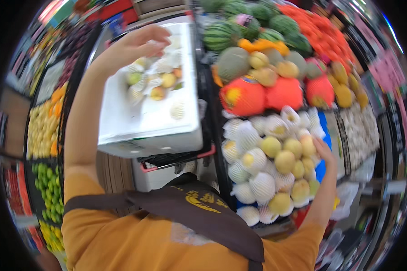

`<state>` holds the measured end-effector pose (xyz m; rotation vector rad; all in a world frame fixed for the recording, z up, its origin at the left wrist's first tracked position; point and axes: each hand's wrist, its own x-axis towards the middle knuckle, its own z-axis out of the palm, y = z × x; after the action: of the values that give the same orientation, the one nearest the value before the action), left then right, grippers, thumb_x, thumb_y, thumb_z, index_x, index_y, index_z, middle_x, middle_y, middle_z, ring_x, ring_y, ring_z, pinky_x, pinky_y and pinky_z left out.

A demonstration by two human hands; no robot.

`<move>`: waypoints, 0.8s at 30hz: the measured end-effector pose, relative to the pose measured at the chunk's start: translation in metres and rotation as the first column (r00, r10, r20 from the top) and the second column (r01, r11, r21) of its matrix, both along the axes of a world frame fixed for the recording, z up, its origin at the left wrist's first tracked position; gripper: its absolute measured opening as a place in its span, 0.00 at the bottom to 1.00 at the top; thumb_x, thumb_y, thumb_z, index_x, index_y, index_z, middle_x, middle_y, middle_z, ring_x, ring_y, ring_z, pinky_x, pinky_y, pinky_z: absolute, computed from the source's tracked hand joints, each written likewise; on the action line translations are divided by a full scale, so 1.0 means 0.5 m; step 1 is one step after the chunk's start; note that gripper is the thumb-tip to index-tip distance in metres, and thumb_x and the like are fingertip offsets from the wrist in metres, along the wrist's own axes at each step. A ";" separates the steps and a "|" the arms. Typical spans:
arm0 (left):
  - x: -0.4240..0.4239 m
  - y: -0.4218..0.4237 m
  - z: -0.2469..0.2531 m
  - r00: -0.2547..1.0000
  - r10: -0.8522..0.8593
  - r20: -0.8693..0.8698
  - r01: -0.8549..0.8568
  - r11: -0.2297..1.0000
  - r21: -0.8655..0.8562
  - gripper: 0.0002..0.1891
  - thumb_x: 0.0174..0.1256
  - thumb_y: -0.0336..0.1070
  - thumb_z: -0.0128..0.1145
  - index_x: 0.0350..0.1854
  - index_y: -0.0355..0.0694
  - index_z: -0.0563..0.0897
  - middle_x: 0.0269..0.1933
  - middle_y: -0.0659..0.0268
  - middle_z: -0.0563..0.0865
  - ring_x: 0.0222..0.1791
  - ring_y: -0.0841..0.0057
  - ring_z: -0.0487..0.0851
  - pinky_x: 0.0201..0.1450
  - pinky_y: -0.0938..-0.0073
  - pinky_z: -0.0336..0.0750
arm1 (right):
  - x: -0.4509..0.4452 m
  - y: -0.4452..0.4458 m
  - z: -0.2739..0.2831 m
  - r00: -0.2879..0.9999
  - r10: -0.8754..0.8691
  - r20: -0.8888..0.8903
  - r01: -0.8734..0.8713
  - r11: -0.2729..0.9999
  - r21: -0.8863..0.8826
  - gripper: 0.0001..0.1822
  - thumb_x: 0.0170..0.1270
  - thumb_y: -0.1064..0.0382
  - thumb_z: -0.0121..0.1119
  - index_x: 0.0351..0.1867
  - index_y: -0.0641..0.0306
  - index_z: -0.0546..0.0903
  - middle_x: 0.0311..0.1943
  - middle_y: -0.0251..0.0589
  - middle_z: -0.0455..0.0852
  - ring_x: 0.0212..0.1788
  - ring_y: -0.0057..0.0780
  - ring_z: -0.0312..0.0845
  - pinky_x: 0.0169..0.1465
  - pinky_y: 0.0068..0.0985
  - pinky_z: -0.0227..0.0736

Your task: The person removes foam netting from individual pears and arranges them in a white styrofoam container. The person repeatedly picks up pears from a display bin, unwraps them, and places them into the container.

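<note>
My left hand point(140, 44) is raised over a white foam box point(149, 127), its fingers loosely bent; blur hides whether anything sits between them. Inside the box lie several yellow-red peaches point(168, 80), a greenish fruit point(134, 78) and white foam net sleeves point(177, 110). At the right side of the fruit display, my right hand point(322, 149) touches or rests beside a pale pinkish-yellow peach point(307, 145); its grip is unclear. Around it are bare yellow peaches point(285, 161) and others in white foam nets point(262, 187).
A shopping cart point(176, 161) carries the box. Behind the peaches lie melons point(233, 64), red-netted fruit point(242, 96) and watermelons point(220, 35). Limes point(49, 189) and small yellow fruit point(42, 130) fill bins at left. White garlic-like bulbs point(361, 135) lie at right.
</note>
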<state>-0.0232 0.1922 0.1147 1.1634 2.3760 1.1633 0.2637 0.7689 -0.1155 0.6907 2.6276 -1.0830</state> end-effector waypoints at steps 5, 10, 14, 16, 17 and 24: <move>-0.139 -0.145 -0.094 0.936 0.346 0.065 -0.338 0.936 -0.102 0.14 0.57 0.35 0.55 0.46 0.42 0.77 0.45 0.67 0.81 0.43 0.81 0.79 0.46 0.78 0.71 | -0.012 -0.054 0.040 0.988 -0.141 -0.065 0.148 0.980 0.133 0.31 0.68 0.45 0.44 0.62 0.69 0.67 0.60 0.50 0.71 0.62 0.38 0.66 0.63 0.28 0.57; -0.255 -0.206 -0.269 0.996 0.044 -0.078 -0.078 0.857 -0.510 0.12 0.48 0.30 0.59 0.38 0.39 0.79 0.37 0.60 0.82 0.40 0.70 0.80 0.43 0.72 0.73 | -0.054 -0.109 0.106 0.879 -0.385 -0.283 0.455 0.856 0.247 0.27 0.69 0.47 0.44 0.59 0.67 0.71 0.54 0.42 0.75 0.54 0.32 0.71 0.57 0.26 0.65; -0.230 -0.172 -0.445 0.912 -0.368 -0.180 0.173 0.744 -0.645 0.14 0.47 0.34 0.61 0.39 0.41 0.79 0.42 0.63 0.80 0.49 0.68 0.76 0.53 0.62 0.68 | -0.118 -0.182 0.154 0.872 -0.259 -0.416 0.353 0.921 0.167 0.20 0.68 0.53 0.50 0.53 0.65 0.74 0.43 0.36 0.78 0.41 0.22 0.73 0.47 0.21 0.69; -0.210 -0.150 -0.493 0.759 -0.517 -0.395 0.099 0.693 -0.714 0.16 0.49 0.37 0.60 0.42 0.43 0.79 0.44 0.66 0.80 0.53 0.70 0.74 0.60 0.57 0.64 | -0.151 -0.258 0.175 0.875 -0.175 -0.451 0.279 0.944 0.176 0.15 0.67 0.60 0.53 0.50 0.65 0.75 0.39 0.33 0.80 0.37 0.21 0.74 0.43 0.21 0.70; -0.209 -0.142 -0.521 0.708 -0.543 -0.451 0.052 0.678 -0.734 0.16 0.50 0.38 0.59 0.44 0.44 0.78 0.46 0.67 0.79 0.56 0.70 0.71 0.63 0.55 0.59 | -0.156 -0.271 0.165 0.876 -0.111 -0.469 0.258 0.930 0.262 0.13 0.67 0.62 0.53 0.49 0.65 0.76 0.38 0.33 0.80 0.37 0.20 0.74 0.43 0.21 0.71; -0.220 -0.139 -0.607 0.485 -0.744 -0.459 -0.125 0.460 -0.879 0.16 0.56 0.37 0.53 0.48 0.45 0.76 0.51 0.70 0.76 0.61 0.71 0.66 0.72 0.47 0.36 | -0.174 -0.469 0.227 0.904 0.035 -0.427 0.134 0.924 0.359 0.12 0.60 0.65 0.59 0.44 0.68 0.78 0.33 0.39 0.83 0.32 0.23 0.78 0.39 0.22 0.72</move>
<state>-0.1332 0.1227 -0.1886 1.8561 2.3655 -0.9749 0.1767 0.5344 -0.0020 0.6537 3.2737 -0.8099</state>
